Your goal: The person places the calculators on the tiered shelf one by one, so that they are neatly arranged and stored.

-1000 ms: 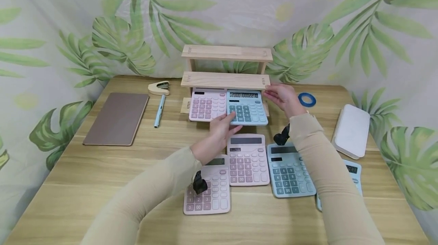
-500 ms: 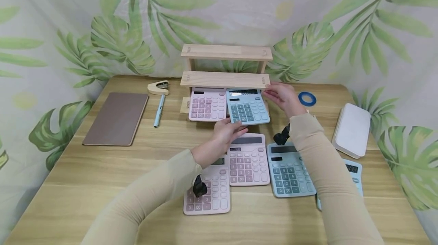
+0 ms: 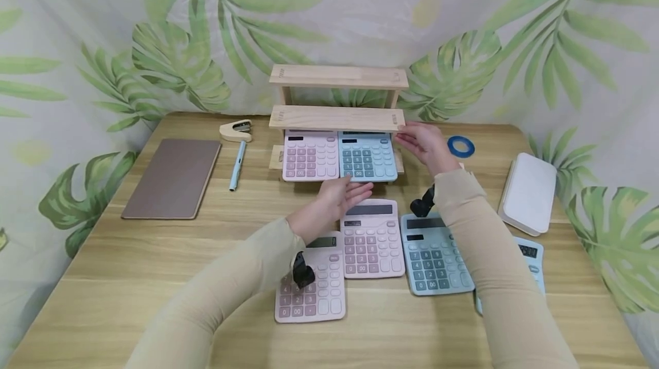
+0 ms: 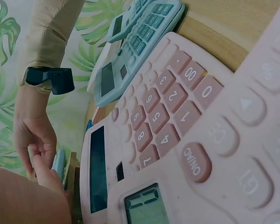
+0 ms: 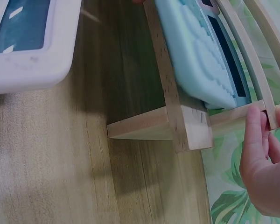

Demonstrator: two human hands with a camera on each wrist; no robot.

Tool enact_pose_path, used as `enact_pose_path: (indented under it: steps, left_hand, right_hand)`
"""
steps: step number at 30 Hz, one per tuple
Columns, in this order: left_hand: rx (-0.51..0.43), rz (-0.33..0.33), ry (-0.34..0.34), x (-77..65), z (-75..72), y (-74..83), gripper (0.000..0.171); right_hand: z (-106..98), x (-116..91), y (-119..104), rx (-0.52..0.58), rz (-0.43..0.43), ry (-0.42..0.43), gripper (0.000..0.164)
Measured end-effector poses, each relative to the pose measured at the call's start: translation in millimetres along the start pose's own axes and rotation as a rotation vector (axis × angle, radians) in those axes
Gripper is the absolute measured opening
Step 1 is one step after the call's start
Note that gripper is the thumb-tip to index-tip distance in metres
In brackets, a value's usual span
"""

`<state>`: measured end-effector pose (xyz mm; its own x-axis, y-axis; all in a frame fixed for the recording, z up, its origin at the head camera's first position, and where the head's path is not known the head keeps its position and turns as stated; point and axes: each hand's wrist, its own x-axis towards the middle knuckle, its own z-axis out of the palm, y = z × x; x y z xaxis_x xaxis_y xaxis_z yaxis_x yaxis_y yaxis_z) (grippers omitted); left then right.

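Note:
A two-tier wooden rack (image 3: 337,118) stands at the back of the table. On its lower tier a pink calculator (image 3: 310,157) and a light blue calculator (image 3: 368,157) lie side by side, their tops under the front board. My left hand (image 3: 336,194) is at the blue calculator's lower edge, thumb tip by its lower left corner, the other fingers stretched out to the right. With thumb and fingers, my right hand (image 3: 422,143) pinches the right end of the rack's front board; the right wrist view shows this hand (image 5: 266,172) beside the tilted blue calculator (image 5: 191,56).
Two pink calculators, one upper (image 3: 373,249) and one lower (image 3: 329,294), lie in front, with a blue calculator (image 3: 437,266) and another partly under the right sleeve. Left are a notebook (image 3: 172,177), pen (image 3: 237,166) and stapler (image 3: 237,130); right, blue tape (image 3: 460,146) and a white case (image 3: 530,194).
The blue calculator shifted and skewed right, then straightened beside the pink one and slid farther in under the board. My left thumb left its keys for its lower edge. The right hand stayed.

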<state>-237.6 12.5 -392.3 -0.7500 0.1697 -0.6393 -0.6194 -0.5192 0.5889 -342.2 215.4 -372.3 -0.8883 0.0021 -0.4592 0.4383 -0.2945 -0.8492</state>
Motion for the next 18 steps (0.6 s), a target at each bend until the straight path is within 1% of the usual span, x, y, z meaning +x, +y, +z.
enact_pose_path:
  steps: [3, 8, 11, 13, 14, 15, 16, 17, 18]
  left_hand:
    - [-0.04, -0.027, -0.015, 3.7, -1.3, -1.4, 0.046]
    - [-0.08, -0.05, -0.023, 6.3, -4.4, -2.5, 0.048]
    - [-0.093, -0.064, -0.038, -0.4, -4.1, -2.0, 0.051]
    - [-0.069, -0.064, -0.061, -12.4, -5.4, -0.6, 0.054]
    - [-0.033, -0.053, -0.091, -20.7, -7.9, 0.0, 0.055]
    - [0.028, -0.041, -0.134, -29.8, -12.1, 0.6, 0.056]
    - [0.127, -0.021, -0.184, -40.1, -18.2, 1.4, 0.055]
    - [0.263, 0.015, -0.241, -50.4, -26.4, 1.8, 0.055]
    - [0.431, 0.072, -0.301, -61.1, -36.9, 2.0, 0.052]
  right_hand:
    - [-1.0, 1.0, 2.1, -0.003, -0.008, 0.002, 0.052]
    - [0.4, 0.9, 4.0, 0.004, 0.002, 0.001, 0.052]
    - [-0.1, -0.5, 4.6, 0.005, 0.011, -0.003, 0.051]
    - [-0.5, -0.8, 4.3, 0.007, 0.009, -0.011, 0.052]
    - [-0.6, -0.9, 4.0, 0.012, 0.007, -0.011, 0.052]
    - [-0.8, -0.9, 3.5, 0.012, 0.005, -0.014, 0.052]
    - [-0.9, -0.9, 3.0, 0.014, 0.003, -0.018, 0.053]
    - [-1.3, -0.7, 2.6, 0.017, 0.002, -0.02, 0.053]
    - [-1.5, -0.7, 2.1, 0.02, 0.001, -0.016, 0.052]
